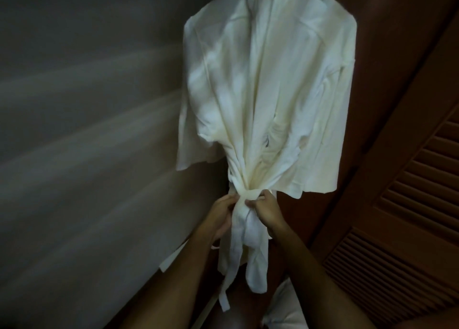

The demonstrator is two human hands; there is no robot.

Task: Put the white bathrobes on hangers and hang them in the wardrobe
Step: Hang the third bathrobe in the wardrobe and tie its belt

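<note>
A white bathrobe [268, 85] hangs in front of me, its top cut off by the frame's upper edge, so the hanger is hidden. A white belt [250, 195] is drawn tight round its waist, and the loose ends dangle below. My left hand [222, 213] grips the belt at the left of the knot. My right hand [264, 208] pinches the belt at the right of the knot. The robe's lower part bunches between my hands.
A pale grey wall [87, 130] fills the left side. A dark wooden louvred wardrobe door [402, 204] stands at the right. Another white cloth [285, 304] lies low between my forearms. A white strip [171, 256] shows by the wall's lower edge.
</note>
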